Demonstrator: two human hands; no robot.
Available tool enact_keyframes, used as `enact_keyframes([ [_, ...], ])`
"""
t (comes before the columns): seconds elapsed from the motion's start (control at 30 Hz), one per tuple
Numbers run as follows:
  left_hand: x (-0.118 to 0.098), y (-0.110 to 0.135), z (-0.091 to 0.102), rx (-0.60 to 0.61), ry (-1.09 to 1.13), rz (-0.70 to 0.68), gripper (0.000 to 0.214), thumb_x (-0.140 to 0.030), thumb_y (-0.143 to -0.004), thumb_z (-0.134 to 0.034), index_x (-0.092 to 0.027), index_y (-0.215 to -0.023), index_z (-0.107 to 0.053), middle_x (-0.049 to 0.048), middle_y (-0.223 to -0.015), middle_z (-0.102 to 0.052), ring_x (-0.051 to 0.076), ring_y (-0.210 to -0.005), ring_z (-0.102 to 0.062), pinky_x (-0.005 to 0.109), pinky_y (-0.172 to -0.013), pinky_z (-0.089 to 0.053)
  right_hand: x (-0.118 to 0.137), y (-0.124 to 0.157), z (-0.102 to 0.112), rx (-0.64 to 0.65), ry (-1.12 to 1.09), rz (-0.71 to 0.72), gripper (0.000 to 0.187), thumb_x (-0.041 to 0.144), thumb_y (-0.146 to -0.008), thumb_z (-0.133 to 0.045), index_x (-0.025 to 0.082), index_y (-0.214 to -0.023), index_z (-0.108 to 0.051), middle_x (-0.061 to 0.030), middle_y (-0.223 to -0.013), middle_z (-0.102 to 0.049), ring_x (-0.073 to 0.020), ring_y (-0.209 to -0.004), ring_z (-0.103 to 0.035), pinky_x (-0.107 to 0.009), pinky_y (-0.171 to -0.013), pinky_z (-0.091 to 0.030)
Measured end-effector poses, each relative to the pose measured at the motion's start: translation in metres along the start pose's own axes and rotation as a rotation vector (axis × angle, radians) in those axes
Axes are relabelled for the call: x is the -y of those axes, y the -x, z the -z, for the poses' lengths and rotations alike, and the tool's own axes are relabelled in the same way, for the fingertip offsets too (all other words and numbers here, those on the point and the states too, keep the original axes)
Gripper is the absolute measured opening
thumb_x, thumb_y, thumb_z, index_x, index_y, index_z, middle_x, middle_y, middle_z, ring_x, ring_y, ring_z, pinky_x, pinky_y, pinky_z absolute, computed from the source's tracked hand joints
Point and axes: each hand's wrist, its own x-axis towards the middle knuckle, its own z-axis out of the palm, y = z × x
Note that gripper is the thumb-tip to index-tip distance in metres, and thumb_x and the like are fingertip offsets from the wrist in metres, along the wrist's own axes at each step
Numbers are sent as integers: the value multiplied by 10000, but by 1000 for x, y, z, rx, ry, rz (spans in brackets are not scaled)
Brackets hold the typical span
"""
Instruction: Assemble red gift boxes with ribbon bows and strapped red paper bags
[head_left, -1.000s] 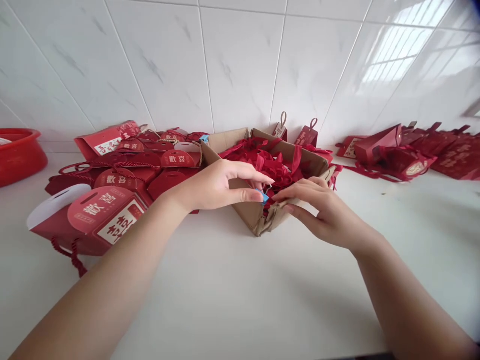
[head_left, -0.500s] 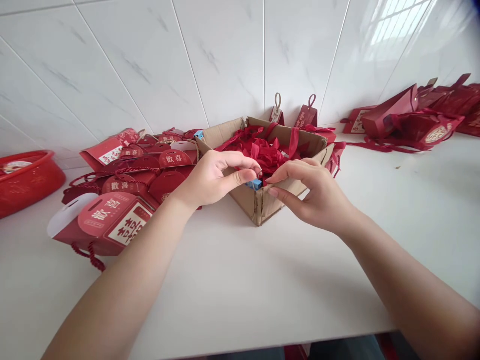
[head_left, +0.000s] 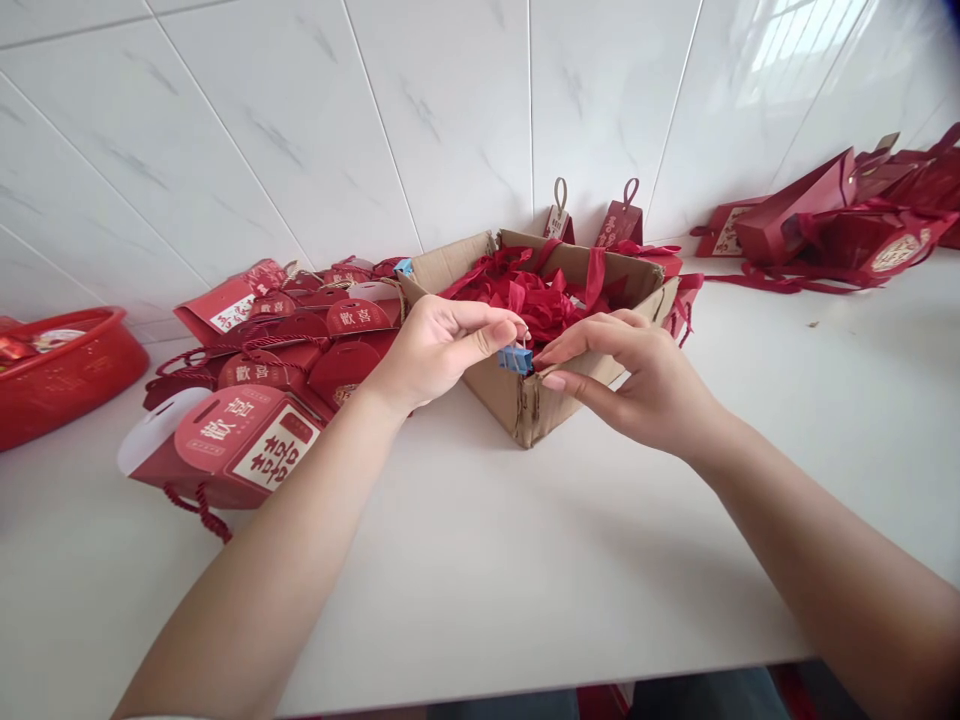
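Observation:
A blue binder clip (head_left: 515,360) is at the near corner of an open cardboard box (head_left: 499,395). My left hand (head_left: 442,350) pinches the clip by its wire handle between thumb and fingers. Thumb and fingertips of my right hand (head_left: 637,380) are closed on the box's near right wall, just beside the clip. Crumpled red ribbons (head_left: 536,290) fill the box and partly hang over its back wall. Whether the clip touches the cardboard, I cannot tell.
Red gift boxes (head_left: 247,440) with rope handles are piled to the left, beyond them a red plastic basin (head_left: 82,375). More red boxes (head_left: 810,210) lie at the back right. Small tags with loops (head_left: 621,220) stand against the tiled wall (head_left: 450,120).
The blue clip has come up slightly and shows more fully below my left fingers. My right hand keeps its pinch on the box wall. The whole view has shifted a little.

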Motion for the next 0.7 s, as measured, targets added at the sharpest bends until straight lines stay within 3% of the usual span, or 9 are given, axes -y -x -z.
enact_keyframes([
  [0.23,0,0,0,9,-26,18,298,-475,-771,-722,-191,-838,-783,40,-889,-758,225,-891,-690,340,-830,-538,3,-1,-11,-162,19,16,34,220,-813,-694,201,-803,-667,-34,-823,-674,-182,-747,-621,-380,-795,-456],
  [0.4,1,0,2,15,-2,-2,249,-432,-769,-737,-190,-802,-784,31,-826,-756,199,-835,-693,301,-789,-541,3,-1,-17,-227,77,36,25,207,-802,-708,203,-798,-684,-20,-760,-647,-170,-707,-599,-370,-758,-460],
  [0.7,1,0,3,63,38,-70,193,-366,-716,-795,-190,-794,-786,30,-761,-738,137,-721,-666,214,-671,-515,5,-5,-16,-230,-77,-83,53,199,-739,-777,197,-737,-724,2,-700,-620,-137,-639,-573,-305,-628,-455],
])
